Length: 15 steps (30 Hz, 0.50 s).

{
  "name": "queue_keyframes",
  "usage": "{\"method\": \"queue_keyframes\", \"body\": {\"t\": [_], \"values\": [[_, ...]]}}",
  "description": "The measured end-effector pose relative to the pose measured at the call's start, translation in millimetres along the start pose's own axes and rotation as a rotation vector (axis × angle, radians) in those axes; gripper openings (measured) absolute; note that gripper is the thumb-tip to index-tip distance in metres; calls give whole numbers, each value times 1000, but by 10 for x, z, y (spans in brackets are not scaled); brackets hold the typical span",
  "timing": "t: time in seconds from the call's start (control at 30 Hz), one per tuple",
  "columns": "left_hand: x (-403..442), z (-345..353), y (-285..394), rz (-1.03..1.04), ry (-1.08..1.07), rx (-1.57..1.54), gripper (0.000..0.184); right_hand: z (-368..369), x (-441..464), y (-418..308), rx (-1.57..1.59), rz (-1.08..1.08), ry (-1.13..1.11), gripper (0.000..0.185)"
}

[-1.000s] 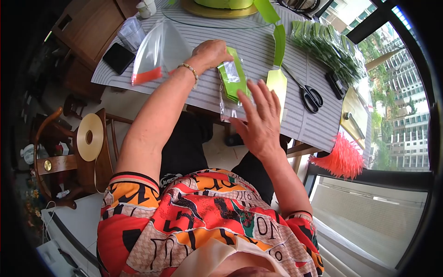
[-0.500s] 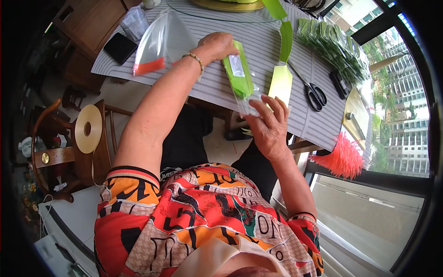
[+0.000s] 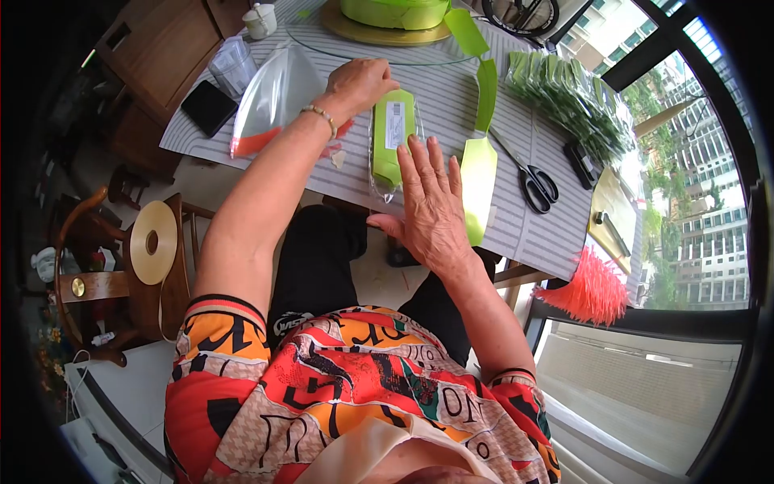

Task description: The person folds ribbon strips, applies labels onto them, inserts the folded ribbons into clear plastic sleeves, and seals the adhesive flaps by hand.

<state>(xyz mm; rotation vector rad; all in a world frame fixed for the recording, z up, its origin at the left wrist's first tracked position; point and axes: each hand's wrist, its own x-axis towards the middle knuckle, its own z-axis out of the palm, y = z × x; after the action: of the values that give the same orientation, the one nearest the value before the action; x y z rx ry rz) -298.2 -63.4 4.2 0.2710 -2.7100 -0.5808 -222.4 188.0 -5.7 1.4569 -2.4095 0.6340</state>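
Note:
A flat green packet (image 3: 387, 161) with a white label lies on the striped table in a clear plastic sleeve. Closed fingers of my left hand (image 3: 360, 85) are at its top end; what they pinch, if anything, is hidden. My right hand (image 3: 431, 194) is open, palm down, fingers stretched along the packet's lower right side. Right of it hangs a long green strip (image 3: 481, 173), creased into sections, its lower end beside my right fingers. A clear plastic sheet or bag with a red edge (image 3: 278, 97) lies left, partly behind my left forearm.
Black-handled scissors (image 3: 538, 189) lie on the right, below a pile of bagged green packets (image 3: 568, 105). A red fringed bundle (image 3: 592, 282) hangs at the table's right corner. At the back stand a large green roll (image 3: 395, 12) and a white lidded cup (image 3: 260, 22). A black wallet-like item (image 3: 210, 97) lies left.
The packet has shifted left and now lies flatter and straighter. My right hand has gone from curled fingers at its lower end to flat, outstretched fingers. My left hand has moved slightly left.

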Motion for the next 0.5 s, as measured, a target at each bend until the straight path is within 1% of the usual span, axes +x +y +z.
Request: {"method": "queue_keyframes", "body": {"t": [0.03,0.13,0.2,0.23,0.33,0.43,0.5], "values": [[-34,-30,32,30,62,34,27,20,9,16,-1,9,7,107],[-221,-49,146,162,65,-57,42,87,5,29,15,-61,-67,108],[-314,294,5,326,42,114,53,287,-74,57,-24,-96,-157,107],[-356,352,16,410,35,198,59,324,-78,52,-48,-117,-200,107],[-412,403,22,233,-191,156,72,320,-92,57,-65,-122,-207,106],[-370,350,64,191,-248,198,73,318,-80,53,-64,-108,-186,102],[-312,367,26,153,-178,200,73,300,3,58,-75,-78,-177,100]]}}
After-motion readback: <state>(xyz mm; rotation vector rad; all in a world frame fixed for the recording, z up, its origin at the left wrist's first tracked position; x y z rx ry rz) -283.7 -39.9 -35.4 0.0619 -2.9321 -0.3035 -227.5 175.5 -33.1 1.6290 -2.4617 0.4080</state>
